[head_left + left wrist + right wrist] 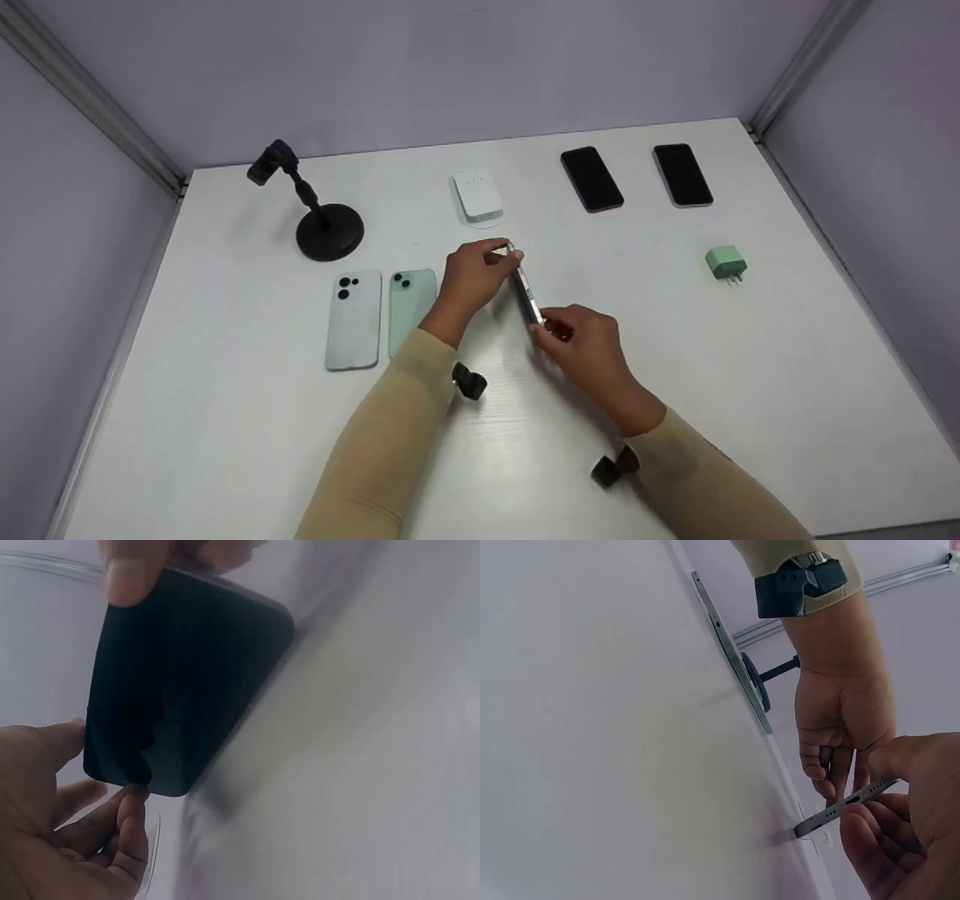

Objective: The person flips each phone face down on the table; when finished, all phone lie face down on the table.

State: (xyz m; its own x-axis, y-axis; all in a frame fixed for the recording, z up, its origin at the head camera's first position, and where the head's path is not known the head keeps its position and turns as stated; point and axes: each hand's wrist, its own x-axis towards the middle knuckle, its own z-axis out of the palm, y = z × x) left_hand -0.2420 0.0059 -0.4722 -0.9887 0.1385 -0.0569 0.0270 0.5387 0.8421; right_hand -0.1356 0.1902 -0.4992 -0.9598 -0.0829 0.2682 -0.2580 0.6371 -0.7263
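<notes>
A phone (526, 291) stands on its long edge on the white table (750, 375), near the middle. My left hand (499, 255) pinches its far end and my right hand (551, 330) pinches its near end. In the left wrist view the phone's dark screen (180, 682) fills the left half, with my left hand's fingers (127, 829) at its lower corner and a fingertip of the right hand (131, 574) on its top corner. The right wrist view shows the phone's bottom edge with ports (845, 804) between my right hand's fingers (900, 832) and the left hand (840, 735).
Left of my hands lie a white phone (353, 321) and a green phone (412, 304), backs up. A black stand (328, 231) is at the back left. A white box (478, 195), two black phones (592, 178) (682, 175) and a green plug (725, 262) lie beyond and right.
</notes>
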